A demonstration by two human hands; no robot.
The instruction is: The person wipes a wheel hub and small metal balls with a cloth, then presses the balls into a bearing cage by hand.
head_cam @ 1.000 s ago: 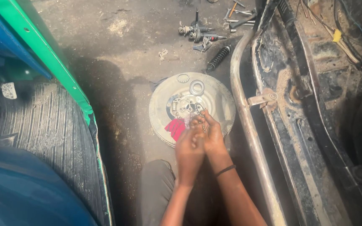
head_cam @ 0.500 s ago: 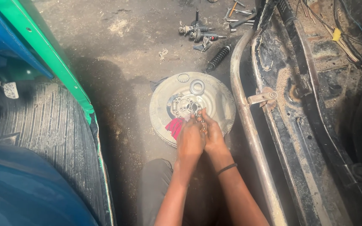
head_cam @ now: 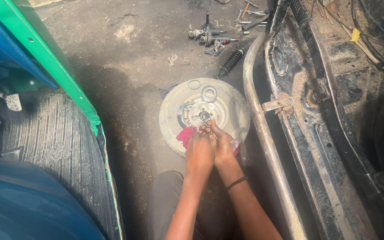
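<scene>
**Desk:** What does the frame show?

**Photographer:** A person crouched on a stained concrete floor (head_cam: 125,58), both hands pressed together over a small wheel (head_cam: 204,113) lying flat. The left hand (head_cam: 198,153) and right hand (head_cam: 222,149) meet at the wheel's six o'clock edge, fingertips reaching toward the hub.

**Desk:** Holding anything?

**Photographer:** Each hand's grip looks clenched on a small metal part (head_cam: 204,117) at the hub, pinched between the fingertips. What kind of part, I cannot tell. A red rag (head_cam: 185,134) lies on the wheel, touching the left hand.

**Desk:** How far along is the work?

**Photographer:** Mid-job, by my reading. A ring-shaped bearing (head_cam: 209,94) and a thinner ring (head_cam: 194,84) sit loose on the wheel at twelve o'clock, not fitted. A black coil spring (head_cam: 231,62) and scattered tools (head_cam: 210,35) lie on the floor beyond, at twelve o'clock.

**Desk:** Surroundings?

**Photographer:** A rusty vehicle frame (head_cam: 263,133) at three o'clock; a green and blue body panel (head_cam: 45,58) at nine.
</scene>
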